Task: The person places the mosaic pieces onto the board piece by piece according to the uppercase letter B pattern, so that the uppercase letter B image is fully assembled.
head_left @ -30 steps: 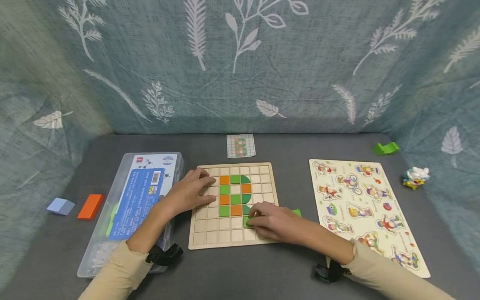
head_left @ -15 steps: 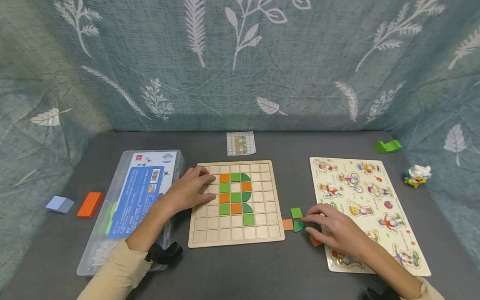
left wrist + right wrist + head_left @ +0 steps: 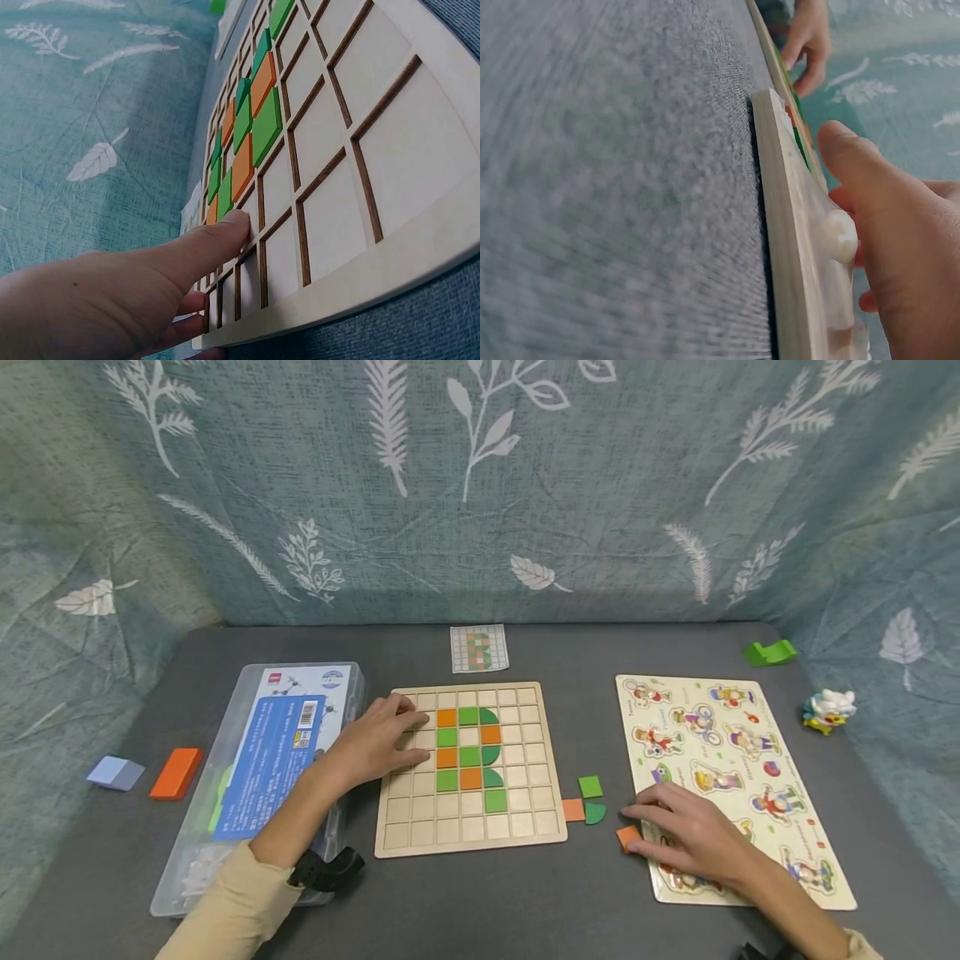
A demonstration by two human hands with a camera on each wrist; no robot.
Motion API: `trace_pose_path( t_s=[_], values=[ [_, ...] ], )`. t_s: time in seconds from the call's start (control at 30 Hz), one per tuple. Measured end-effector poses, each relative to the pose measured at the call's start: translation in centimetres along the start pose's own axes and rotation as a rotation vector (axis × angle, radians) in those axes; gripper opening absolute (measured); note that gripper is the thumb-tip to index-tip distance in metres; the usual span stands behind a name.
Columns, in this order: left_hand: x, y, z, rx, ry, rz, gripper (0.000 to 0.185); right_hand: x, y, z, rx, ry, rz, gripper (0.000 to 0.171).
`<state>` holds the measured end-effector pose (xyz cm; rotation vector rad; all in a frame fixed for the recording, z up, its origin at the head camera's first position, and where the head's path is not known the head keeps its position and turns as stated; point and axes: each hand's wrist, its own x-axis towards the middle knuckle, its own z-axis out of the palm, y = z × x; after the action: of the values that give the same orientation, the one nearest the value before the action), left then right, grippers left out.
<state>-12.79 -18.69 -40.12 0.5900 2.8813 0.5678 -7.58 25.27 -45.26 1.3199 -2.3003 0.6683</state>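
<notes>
My left hand [image 3: 375, 739] rests along the left side of a wooden grid board [image 3: 536, 827], fingers spread and thumb tip on its squares in the left wrist view. Orange and green square tiles [image 3: 468, 756] and dark green rounded ones [image 3: 489, 716] fill part of the grid, with a lone green tile [image 3: 496, 800] lowest. Over the left edge of a picture puzzle board [image 3: 690, 687] hovers my right hand [image 3: 693, 831], fingers loosely bent. Its thumb tip overlaps a loose orange tile [image 3: 626, 837]. Beside the grid lie another orange tile [image 3: 573, 810], a green tile [image 3: 590, 787] and a dark green rounded tile [image 3: 595, 813].
A small pattern card [image 3: 479, 649] lies behind the grid. Left stands a clear plastic case [image 3: 168, 893], partly under my left forearm, with an orange block [image 3: 177, 773] and a pale blue block [image 3: 116, 772] beyond. A green block [image 3: 771, 653] and a toy figure [image 3: 828, 711] sit far right.
My right hand has left the lone green tile on the grid and moved right to the puzzle board's edge, its thumb now at the loose orange tile. My left hand has stayed put.
</notes>
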Motion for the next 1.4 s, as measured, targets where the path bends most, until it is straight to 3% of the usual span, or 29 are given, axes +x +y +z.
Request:
trace_pose_path(
  t_s=[0.63,0.97,1.4],
  values=[
    [-0.18,-0.31,0.02,0.002,-0.001,-0.007,0.049,0.08,0.10,0.36,0.023,-0.033,-0.065,0.032],
    [-0.22,-0.17,0.01,-0.004,-0.007,-0.014,0.050,0.02,-0.30,0.09,0.016,-0.146,0.029,0.028],
    [-0.01,-0.06,0.04,0.000,0.001,0.002,0.051,0.50,-0.73,-0.18,0.000,-0.203,0.044,0.028]
  ],
)
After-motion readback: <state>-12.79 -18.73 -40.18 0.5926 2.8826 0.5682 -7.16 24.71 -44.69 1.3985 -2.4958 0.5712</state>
